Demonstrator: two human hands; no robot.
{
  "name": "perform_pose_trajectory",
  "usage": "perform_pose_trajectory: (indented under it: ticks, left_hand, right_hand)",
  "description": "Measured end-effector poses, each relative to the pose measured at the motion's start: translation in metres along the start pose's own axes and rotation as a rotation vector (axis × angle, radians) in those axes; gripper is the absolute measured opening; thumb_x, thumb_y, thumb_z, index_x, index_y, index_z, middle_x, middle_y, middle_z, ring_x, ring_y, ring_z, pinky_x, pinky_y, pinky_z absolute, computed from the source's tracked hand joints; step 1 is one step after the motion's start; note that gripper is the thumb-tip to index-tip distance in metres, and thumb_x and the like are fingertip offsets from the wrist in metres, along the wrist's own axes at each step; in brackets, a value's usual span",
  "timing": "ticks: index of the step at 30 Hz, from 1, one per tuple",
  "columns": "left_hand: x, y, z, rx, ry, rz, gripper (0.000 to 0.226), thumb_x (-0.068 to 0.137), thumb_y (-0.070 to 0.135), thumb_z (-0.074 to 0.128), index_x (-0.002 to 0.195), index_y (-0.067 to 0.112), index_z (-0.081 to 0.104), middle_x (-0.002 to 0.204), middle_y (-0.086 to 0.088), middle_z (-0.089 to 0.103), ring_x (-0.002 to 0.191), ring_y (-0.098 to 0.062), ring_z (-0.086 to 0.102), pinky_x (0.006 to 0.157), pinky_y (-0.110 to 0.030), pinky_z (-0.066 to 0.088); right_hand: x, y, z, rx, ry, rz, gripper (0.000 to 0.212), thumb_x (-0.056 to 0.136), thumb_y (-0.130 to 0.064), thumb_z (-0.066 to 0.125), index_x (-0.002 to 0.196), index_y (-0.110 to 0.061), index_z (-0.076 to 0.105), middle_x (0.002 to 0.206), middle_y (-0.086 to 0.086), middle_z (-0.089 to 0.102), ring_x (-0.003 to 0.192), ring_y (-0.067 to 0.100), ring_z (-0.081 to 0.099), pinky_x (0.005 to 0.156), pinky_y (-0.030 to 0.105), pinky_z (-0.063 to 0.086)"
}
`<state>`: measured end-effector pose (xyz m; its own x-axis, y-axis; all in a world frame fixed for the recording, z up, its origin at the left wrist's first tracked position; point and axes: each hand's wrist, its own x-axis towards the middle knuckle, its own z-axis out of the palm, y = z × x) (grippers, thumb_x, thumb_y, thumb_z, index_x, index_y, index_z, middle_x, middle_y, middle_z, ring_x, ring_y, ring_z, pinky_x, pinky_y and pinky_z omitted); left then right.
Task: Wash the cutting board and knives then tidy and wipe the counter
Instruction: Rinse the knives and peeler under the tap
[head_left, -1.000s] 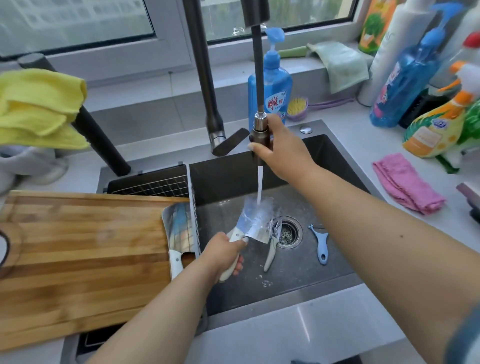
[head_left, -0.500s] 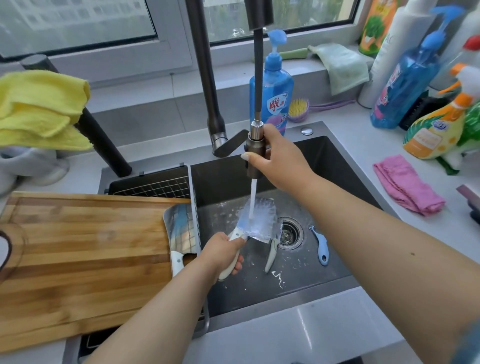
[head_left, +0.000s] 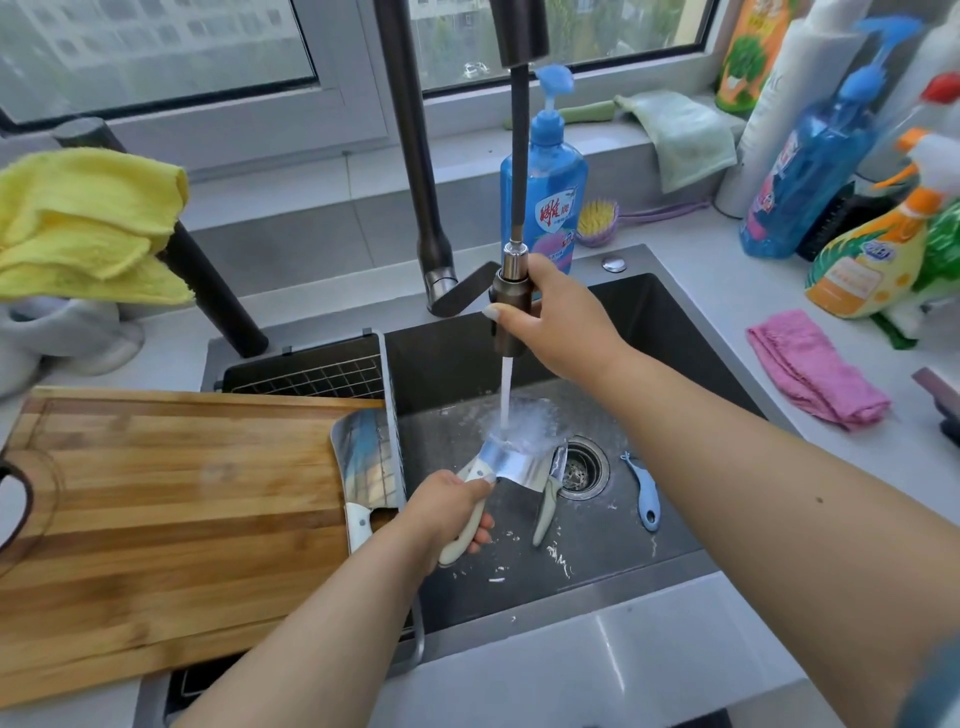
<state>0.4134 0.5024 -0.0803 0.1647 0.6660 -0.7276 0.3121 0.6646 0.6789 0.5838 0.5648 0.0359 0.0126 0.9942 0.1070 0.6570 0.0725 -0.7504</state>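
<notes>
My left hand (head_left: 447, 506) grips the white handle of a cleaver (head_left: 511, 462) held low in the dark sink (head_left: 675, 551). My right hand (head_left: 553, 317) holds the pull-out faucet head (head_left: 511, 312), and its stream splashes on the blade. A second cleaver (head_left: 363, 457) lies on the right end of the wooden cutting board (head_left: 171, 519), which spans the sink's left part. A small white-handled knife (head_left: 549, 493) lies by the drain, with a blue peeler (head_left: 644, 496) to its right.
A blue dish-soap bottle (head_left: 545, 192) and a brush (head_left: 597, 223) stand behind the sink. A pink cloth (head_left: 815, 374) and several spray bottles (head_left: 872, 265) occupy the right counter. A yellow cloth (head_left: 83, 223) hangs at left. A wire rack (head_left: 311, 376) sits behind the board.
My right hand has pulled the faucet head lower into the sink, closer to the blade. The cleaver in my left hand has tilted a little under the stream.
</notes>
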Motion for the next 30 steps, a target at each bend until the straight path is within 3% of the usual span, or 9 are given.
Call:
perform_pose_trajectory:
  ticks: [6, 9, 14, 17, 21, 26, 30]
  left_hand:
    - [-0.001, 0.005, 0.002, -0.083, 0.019, 0.003, 0.029, 0.095, 0.024, 0.057, 0.097, -0.005, 0.055, 0.069, -0.015, 0.063, 0.043, -0.017, 0.054, 0.039, -0.023, 0.046]
    - [-0.002, 0.008, 0.001, -0.024, 0.077, 0.027, 0.024, 0.095, 0.025, 0.052, 0.106, 0.005, 0.045, 0.077, -0.016, 0.061, 0.047, -0.019, 0.052, 0.04, -0.024, 0.043]
    - [-0.002, 0.012, 0.004, 0.262, 0.158, 0.091, 0.022, 0.096, 0.034, 0.046, 0.101, 0.013, 0.054, 0.08, -0.01, 0.062, 0.059, -0.019, 0.055, 0.05, -0.026, 0.043]
    - [-0.005, 0.007, 0.004, 0.577, 0.189, 0.228, 0.018, 0.092, 0.034, 0.053, 0.105, 0.022, 0.053, 0.081, 0.0, 0.061, 0.063, -0.015, 0.056, 0.052, -0.025, 0.039]
    - [-0.012, 0.004, 0.006, 0.945, 0.302, 0.381, 0.035, 0.088, 0.041, 0.06, 0.12, 0.029, 0.051, 0.104, 0.003, 0.06, 0.088, -0.017, 0.059, 0.062, -0.026, 0.04]
    - [-0.014, 0.003, 0.008, 1.084, 0.355, 0.479, 0.042, 0.088, 0.041, 0.06, 0.128, 0.031, 0.05, 0.121, 0.005, 0.057, 0.107, -0.018, 0.057, 0.072, -0.028, 0.042]
    - [-0.014, 0.005, 0.009, 1.138, 0.353, 0.53, 0.043, 0.088, 0.038, 0.06, 0.129, 0.032, 0.05, 0.121, 0.005, 0.057, 0.109, -0.018, 0.055, 0.074, -0.028, 0.041]
  right_hand:
    - [-0.009, -0.003, -0.007, -0.013, -0.022, 0.017, 0.036, 0.09, -0.038, 0.062, 0.12, -0.024, 0.047, 0.103, -0.011, 0.052, 0.09, 0.009, 0.052, 0.077, 0.02, 0.041]
    - [-0.011, 0.0, -0.014, -0.051, -0.001, 0.017, 0.036, 0.091, -0.04, 0.062, 0.12, -0.025, 0.047, 0.102, -0.011, 0.053, 0.089, 0.01, 0.052, 0.072, 0.016, 0.038]
    - [-0.011, 0.002, -0.015, -0.063, 0.007, 0.033, 0.04, 0.091, -0.039, 0.062, 0.125, -0.024, 0.047, 0.104, -0.01, 0.052, 0.09, 0.01, 0.052, 0.074, 0.018, 0.039]
    - [-0.011, 0.002, -0.012, -0.042, 0.003, 0.032, 0.039, 0.091, -0.039, 0.062, 0.123, -0.024, 0.047, 0.104, -0.01, 0.052, 0.089, 0.009, 0.052, 0.064, 0.01, 0.037]
    - [-0.012, 0.0, -0.009, -0.023, 0.004, 0.028, 0.038, 0.09, -0.039, 0.062, 0.122, -0.024, 0.048, 0.102, -0.011, 0.052, 0.088, 0.009, 0.052, 0.063, 0.01, 0.036]
    - [-0.011, -0.002, -0.004, 0.007, -0.002, 0.027, 0.034, 0.09, -0.038, 0.063, 0.118, -0.024, 0.048, 0.101, -0.011, 0.053, 0.084, 0.009, 0.052, 0.061, 0.006, 0.035]
    - [-0.01, -0.003, 0.0, 0.02, -0.002, 0.016, 0.034, 0.09, -0.038, 0.062, 0.118, -0.025, 0.046, 0.103, -0.011, 0.052, 0.089, 0.01, 0.053, 0.072, 0.015, 0.041]
